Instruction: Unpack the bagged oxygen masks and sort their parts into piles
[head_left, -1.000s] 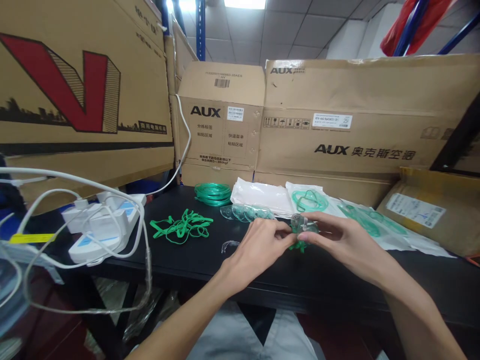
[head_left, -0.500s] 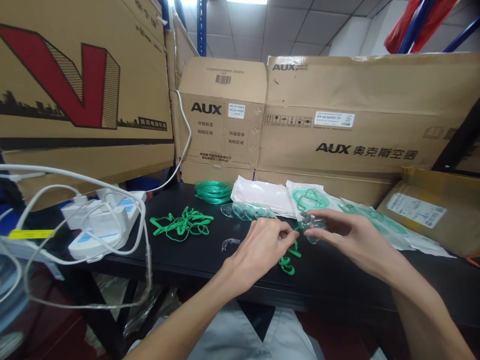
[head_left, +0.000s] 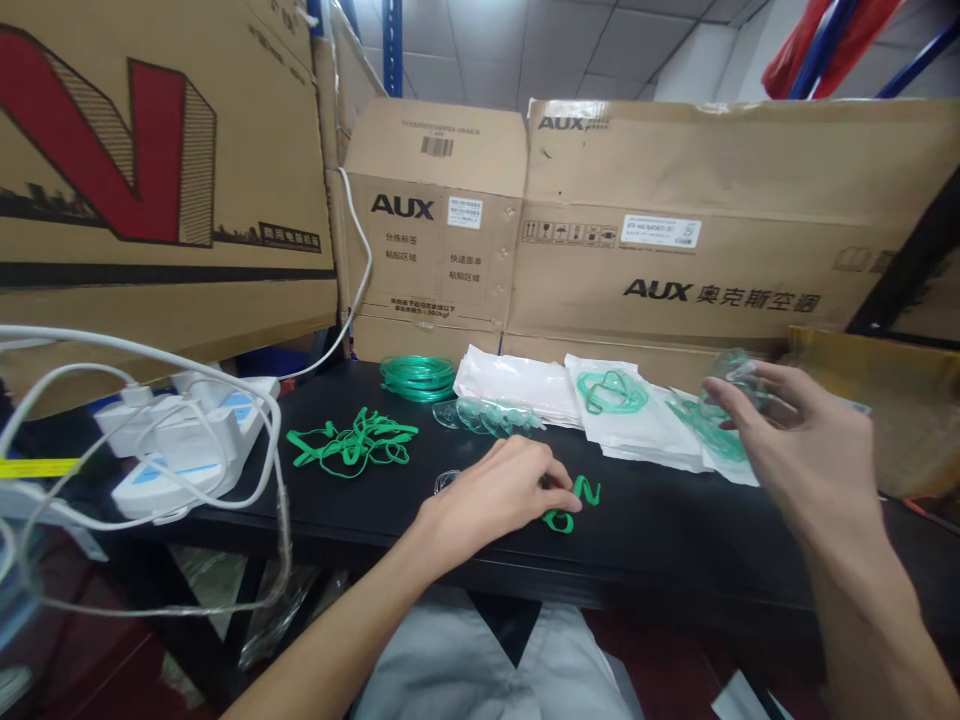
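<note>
My left hand (head_left: 510,485) is low over the front of the black table, its thumb and fingers pinched on a green elastic strap (head_left: 587,491). Loops of that strap stick out past the fingertips. Raised at the right, my right hand (head_left: 802,430) grips a clear plastic mask (head_left: 733,372) between thumb and fingers. Several clear masks (head_left: 487,416) lie nested in a row behind my left hand. A tangle of green elastic straps (head_left: 356,440) is farther left. Beside my left wrist are thin clear pieces (head_left: 445,482), partly hidden.
Coiled green tubing (head_left: 417,378) sits at the back of the table (head_left: 645,540). White packets (head_left: 517,385) lie beside it, and more tubing (head_left: 611,391) rests on other packets. White cables and a power strip (head_left: 187,460) crowd the left. Cardboard boxes (head_left: 435,250) wall the back.
My right hand has carried the clear mask up and right, away from my left hand. My left hand has dropped slightly toward the table with the green strap. The view has shifted slightly.
</note>
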